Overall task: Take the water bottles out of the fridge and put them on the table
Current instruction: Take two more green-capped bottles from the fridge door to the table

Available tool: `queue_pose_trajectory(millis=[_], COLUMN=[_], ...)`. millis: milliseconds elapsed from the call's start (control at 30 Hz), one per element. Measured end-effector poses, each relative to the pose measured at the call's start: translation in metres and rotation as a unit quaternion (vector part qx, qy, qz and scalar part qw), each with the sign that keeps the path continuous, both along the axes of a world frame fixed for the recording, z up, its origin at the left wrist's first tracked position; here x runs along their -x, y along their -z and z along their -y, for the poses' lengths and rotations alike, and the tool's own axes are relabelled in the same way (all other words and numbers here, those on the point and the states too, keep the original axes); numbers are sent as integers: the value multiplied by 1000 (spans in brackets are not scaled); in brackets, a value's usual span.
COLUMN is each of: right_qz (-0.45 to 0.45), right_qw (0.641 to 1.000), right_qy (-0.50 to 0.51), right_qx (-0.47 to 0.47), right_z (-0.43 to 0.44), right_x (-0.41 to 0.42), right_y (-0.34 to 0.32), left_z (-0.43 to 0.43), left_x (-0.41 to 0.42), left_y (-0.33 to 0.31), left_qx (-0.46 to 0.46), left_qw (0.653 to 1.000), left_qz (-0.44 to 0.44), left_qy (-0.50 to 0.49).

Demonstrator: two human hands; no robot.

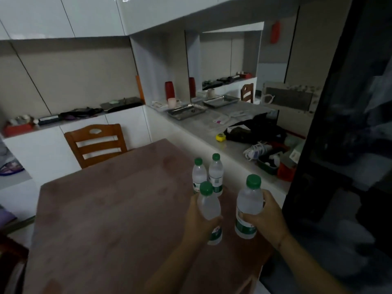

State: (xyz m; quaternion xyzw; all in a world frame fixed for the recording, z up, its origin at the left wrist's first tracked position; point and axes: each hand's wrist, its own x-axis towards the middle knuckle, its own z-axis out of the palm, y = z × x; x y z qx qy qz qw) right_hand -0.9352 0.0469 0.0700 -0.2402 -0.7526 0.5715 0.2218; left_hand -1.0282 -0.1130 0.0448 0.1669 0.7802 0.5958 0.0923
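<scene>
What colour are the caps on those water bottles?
Green, on all four water bottles, seen in the head view.

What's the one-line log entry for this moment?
left hand: grips left bottle | right hand: grips right bottle | both held over table | two standing bottles on table

One bottle [199, 174] and a second bottle [216, 171] are stood side by side on the table [106, 209], near its right edge. Just in front of them, a third bottle [209, 209] is held over the table in the left hand [198, 221], and a fourth bottle [249, 206] is held to its right in the right hand [268, 216]. A chair [97, 141] is set behind the table's far edge. A counter [212, 128] is run along the table's right side, and the fridge [339, 124] is placed at the far right.
</scene>
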Motion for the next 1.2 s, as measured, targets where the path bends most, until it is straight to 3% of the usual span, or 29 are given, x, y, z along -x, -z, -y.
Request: queue_pose_trajectory(millis=[267, 600, 1200], right_qz=[82, 145, 130], right_qw=[996, 989, 990], right_qy=[-34, -24, -53], right_qx=[-10, -3, 0], right_z=[-56, -80, -91], right_x=[86, 156, 176], right_y=[40, 81, 90], left_z=[-58, -91, -102], left_x=[54, 99, 121], left_y=[34, 65, 80], left_qx=[50, 27, 75], left_qw=[996, 996, 995], left_qz=[23, 52, 48], left_qy=[-64, -67, -46])
